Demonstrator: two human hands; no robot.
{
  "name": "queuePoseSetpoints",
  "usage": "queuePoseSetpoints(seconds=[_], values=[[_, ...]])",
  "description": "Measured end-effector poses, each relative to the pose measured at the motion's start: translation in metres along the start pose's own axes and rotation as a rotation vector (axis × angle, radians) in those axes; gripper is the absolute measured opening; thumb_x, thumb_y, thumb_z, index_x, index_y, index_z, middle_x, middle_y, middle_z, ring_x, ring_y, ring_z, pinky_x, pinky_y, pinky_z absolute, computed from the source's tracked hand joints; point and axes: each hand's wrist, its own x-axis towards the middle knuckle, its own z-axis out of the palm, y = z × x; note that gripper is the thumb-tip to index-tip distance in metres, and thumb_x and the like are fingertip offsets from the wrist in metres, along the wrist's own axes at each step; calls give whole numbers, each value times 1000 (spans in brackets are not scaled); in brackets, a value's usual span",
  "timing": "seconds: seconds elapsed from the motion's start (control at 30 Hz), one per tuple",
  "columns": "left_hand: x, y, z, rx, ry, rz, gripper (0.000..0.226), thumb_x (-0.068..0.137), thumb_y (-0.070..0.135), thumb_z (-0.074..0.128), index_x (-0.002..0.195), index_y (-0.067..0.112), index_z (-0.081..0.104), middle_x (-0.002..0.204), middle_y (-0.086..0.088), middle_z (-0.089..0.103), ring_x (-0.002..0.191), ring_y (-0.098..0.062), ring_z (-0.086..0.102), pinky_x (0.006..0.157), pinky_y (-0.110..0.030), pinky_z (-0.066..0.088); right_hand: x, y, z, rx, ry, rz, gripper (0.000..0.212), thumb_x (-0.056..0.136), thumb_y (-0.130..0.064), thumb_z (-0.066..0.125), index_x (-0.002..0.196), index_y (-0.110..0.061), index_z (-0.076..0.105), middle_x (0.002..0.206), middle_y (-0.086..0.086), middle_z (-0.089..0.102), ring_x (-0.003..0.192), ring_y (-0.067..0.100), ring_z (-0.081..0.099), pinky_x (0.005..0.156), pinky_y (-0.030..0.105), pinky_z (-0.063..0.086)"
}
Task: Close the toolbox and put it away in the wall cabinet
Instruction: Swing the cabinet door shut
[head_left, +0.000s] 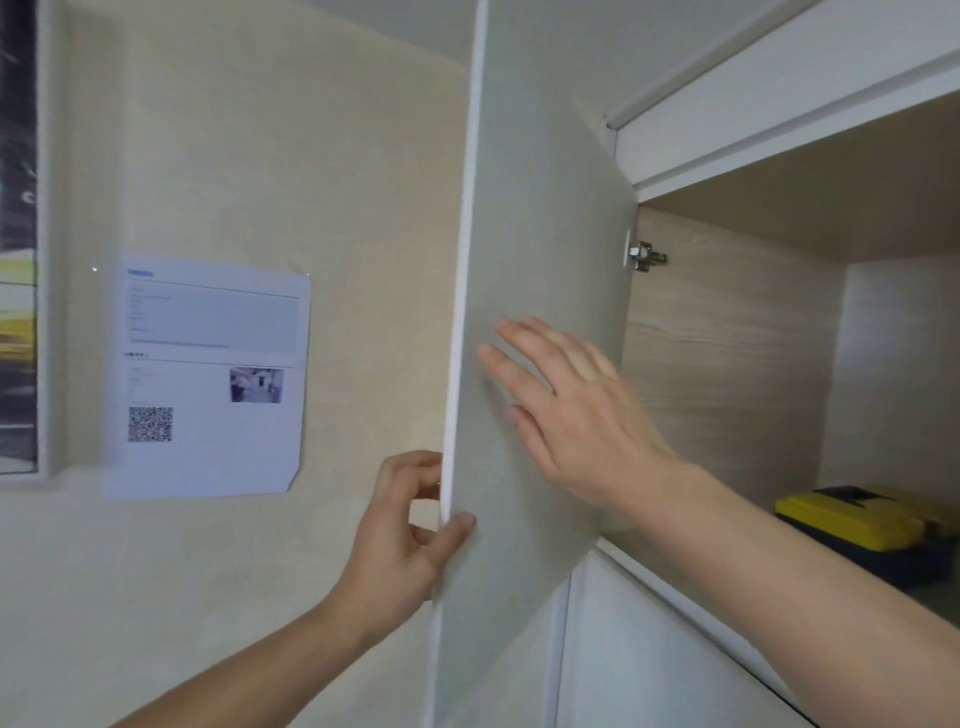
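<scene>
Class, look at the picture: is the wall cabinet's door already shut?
No, the pale grey cabinet door stands open, showing the yellow and black plastic toolbox inside the wood-lined wall cabinet.

The cabinet door (540, 260) stands edge-on between both hands' fingers, blocking passage; right of the right hand (582, 415), the cabinet opening is free above the toolbox (857, 519)

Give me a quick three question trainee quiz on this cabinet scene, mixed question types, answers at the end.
1. True or false: the toolbox already sits inside the wall cabinet.
2. Which hand pinches the cabinet door by its free edge? A left, B right.
3. Fill in: the right hand lies ___ against the door's inner face.

Key: 1 true. 2 A, the left hand. 3 flat.
</scene>
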Motion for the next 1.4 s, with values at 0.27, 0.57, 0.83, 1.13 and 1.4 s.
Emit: queuePoseSetpoints(seconds=[0.27,0.57,0.83,1.13,1.4], values=[[-10,39,82,137,-387,672,64,97,35,44,149,1,30,162,-12,21,148,-29,24,116,-43,30,-55,51,-74,-323,-46,-225,51,98,-34,39,145,-15,37,155,11,30,145,30,19,115,53,19],[29,37,200,285,-430,1122,69,98,34,43,154,4,16,163,-19,11,149,-37,15,120,-53,16,-118,121,-138,-606,-351,-147,52,98,-42,36,141,-13,44,152,11,35,144,28,23,116,54,15],[63,41,252,301,-483,1304,70,99,38,36,156,13,3,165,-9,-3,151,-32,8,120,-53,13,-133,164,-149,-714,-312,-140,48,98,-42,40,137,-15,49,149,9,42,143,28,25,114,56,16],[75,66,326,375,-541,1289,67,97,47,40,153,15,22,164,-10,10,151,-30,7,115,-57,22,-179,209,-165,-912,-491,-37,46,100,-40,38,140,-18,45,152,5,37,143,26,25,112,61,16],[71,68,359,379,-555,1207,63,97,40,40,152,14,25,164,-9,6,152,-28,5,114,-60,19,-186,226,-160,-952,-553,27,48,98,-43,40,138,-19,47,150,4,41,141,24,31,113,60,13]])
